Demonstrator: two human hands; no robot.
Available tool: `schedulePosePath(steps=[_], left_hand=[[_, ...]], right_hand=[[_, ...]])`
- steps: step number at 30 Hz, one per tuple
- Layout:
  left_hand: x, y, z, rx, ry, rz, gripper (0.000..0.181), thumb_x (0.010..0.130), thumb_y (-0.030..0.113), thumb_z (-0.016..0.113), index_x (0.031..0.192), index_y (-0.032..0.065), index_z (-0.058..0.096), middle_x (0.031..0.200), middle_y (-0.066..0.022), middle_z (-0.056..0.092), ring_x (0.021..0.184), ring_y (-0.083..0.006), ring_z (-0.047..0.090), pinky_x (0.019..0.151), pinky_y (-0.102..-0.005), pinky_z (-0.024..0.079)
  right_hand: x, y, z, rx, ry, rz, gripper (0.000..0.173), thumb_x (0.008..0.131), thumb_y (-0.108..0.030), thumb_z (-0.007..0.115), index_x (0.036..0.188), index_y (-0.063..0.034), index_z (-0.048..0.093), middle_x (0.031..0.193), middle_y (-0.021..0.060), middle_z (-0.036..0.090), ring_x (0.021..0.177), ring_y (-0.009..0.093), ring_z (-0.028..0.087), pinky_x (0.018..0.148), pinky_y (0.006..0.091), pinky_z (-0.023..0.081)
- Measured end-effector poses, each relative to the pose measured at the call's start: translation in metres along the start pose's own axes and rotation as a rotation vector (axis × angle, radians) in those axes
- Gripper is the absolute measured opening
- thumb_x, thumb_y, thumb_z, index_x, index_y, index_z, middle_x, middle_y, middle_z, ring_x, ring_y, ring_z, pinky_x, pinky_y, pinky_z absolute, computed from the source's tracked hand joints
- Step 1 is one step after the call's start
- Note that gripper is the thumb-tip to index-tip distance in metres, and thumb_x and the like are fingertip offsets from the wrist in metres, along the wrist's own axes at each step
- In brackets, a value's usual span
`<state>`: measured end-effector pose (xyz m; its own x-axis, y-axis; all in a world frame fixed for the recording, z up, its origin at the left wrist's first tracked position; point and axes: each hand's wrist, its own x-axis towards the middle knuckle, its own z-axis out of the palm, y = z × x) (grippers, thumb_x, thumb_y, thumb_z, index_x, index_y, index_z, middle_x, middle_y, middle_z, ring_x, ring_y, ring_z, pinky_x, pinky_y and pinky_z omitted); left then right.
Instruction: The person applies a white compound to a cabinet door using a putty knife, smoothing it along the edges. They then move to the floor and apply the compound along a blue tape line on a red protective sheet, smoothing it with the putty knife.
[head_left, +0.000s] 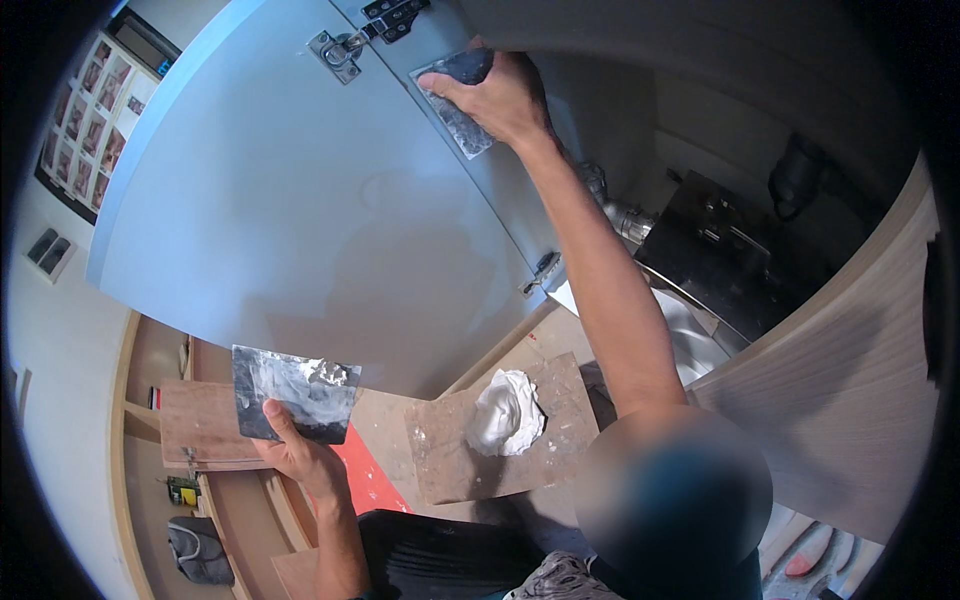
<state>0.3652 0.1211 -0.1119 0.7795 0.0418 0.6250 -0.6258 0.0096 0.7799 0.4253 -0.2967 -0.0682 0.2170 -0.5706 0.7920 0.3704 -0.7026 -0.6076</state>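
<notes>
My left hand (304, 461) holds a flat dark plate (296, 394) at the lower left, its face smeared with white paste and bearing a small lump near the upper right corner. High up inside the cabinet, my right hand (499, 94) grips a wide, dark-handled scraper (457, 112), its blade by the side panel near the door's hinge edge. Whether the blade touches the panel is hard to tell. Below, a mound of white paste (508, 414) rests on a stained board (450, 465).
A pale cabinet door (300, 202) stands open on metal hinges (341, 56). Inside the cabinet are a black appliance (712, 247) and a silver flexible duct (628, 221). Wooden shelving (124, 450) stands at the lower left. A wood-grain panel (825, 375) borders the right.
</notes>
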Motion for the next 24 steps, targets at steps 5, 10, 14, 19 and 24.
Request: schedulePosePath(steps=[5,10,14,19,24], left_hand=[[0.0,-0.002,-0.001,-0.012,-0.016,0.011,0.034,0.102,0.026,0.053,0.115,-0.0057,0.05,0.112,-0.0122,0.059,0.098,-0.0152,0.059,0.086,-0.0309,0.05],[-0.001,0.002,0.004,-0.021,-0.001,0.015,0.034,0.103,0.025,0.053,0.116,-0.0066,0.05,0.112,-0.0119,0.06,0.097,-0.0138,0.058,0.086,-0.0299,0.049],[-0.002,0.004,0.004,-0.032,-0.028,0.008,0.035,0.103,0.025,0.053,0.116,-0.0069,0.05,0.113,-0.0119,0.06,0.098,-0.0137,0.058,0.087,-0.0299,0.049],[0.0,0.001,-0.002,-0.028,-0.022,0.017,0.036,0.103,0.025,0.053,0.119,-0.0074,0.049,0.117,-0.0129,0.059,0.1,-0.0148,0.058,0.089,-0.0302,0.048],[0.001,0.0,0.004,-0.014,0.01,0.032,0.038,0.101,0.028,0.055,0.119,-0.0044,0.048,0.119,-0.0134,0.057,0.103,-0.0177,0.059,0.088,-0.0329,0.051]], right_hand=[[0.001,-0.007,0.005,-0.077,0.064,-0.076,0.068,0.062,-0.051,0.087,0.1,-0.0018,0.058,0.092,0.0142,0.062,0.084,0.028,0.063,0.078,0.0369,0.052],[0.003,-0.004,0.009,-0.096,0.086,-0.132,0.069,0.063,-0.051,0.087,0.102,-0.0017,0.057,0.093,0.0149,0.062,0.086,0.029,0.063,0.078,0.0377,0.052],[0.001,-0.005,0.01,-0.093,0.087,-0.097,0.069,0.063,-0.05,0.086,0.102,-0.0015,0.058,0.094,0.0149,0.062,0.087,0.029,0.063,0.078,0.038,0.052],[-0.001,-0.004,0.017,-0.107,0.146,-0.091,0.066,0.064,-0.049,0.086,0.1,-0.0013,0.059,0.093,0.0149,0.063,0.086,0.029,0.064,0.078,0.0376,0.052],[0.006,0.008,0.004,-0.166,0.123,-0.04,0.064,0.064,-0.049,0.086,0.096,-0.0011,0.06,0.083,0.0123,0.065,0.076,0.028,0.065,0.073,0.0376,0.053]])
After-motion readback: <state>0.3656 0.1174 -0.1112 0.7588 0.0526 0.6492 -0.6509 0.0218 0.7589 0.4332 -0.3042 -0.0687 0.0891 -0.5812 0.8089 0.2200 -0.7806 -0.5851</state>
